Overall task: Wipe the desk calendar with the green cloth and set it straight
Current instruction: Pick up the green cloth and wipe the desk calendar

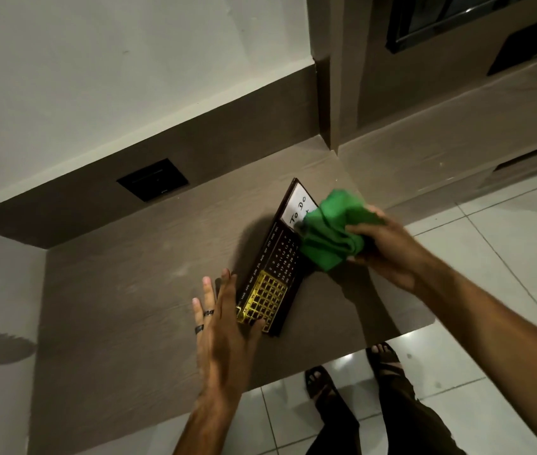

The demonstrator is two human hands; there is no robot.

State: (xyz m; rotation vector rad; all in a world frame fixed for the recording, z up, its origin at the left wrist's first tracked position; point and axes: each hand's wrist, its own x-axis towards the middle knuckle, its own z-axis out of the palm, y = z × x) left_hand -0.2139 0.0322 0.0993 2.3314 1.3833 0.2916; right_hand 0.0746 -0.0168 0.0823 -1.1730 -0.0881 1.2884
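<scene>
The desk calendar [273,257] is a long dark-framed board with a white "To Do" panel at its far end, a number grid in the middle and a gold grid at the near end. It stands at an angle on the brown desk [135,290]. My left hand [224,320] steadies its near end, thumb on the gold grid and fingers spread behind the frame. My right hand [382,247] grips the bunched green cloth [329,231], which presses on the calendar's face by the white panel.
A black socket plate [153,179] sits in the brown back panel behind the desk. The desk's right edge lies just past the calendar, above a white tiled floor [507,231]. My sandalled feet [352,372] stand below the front edge.
</scene>
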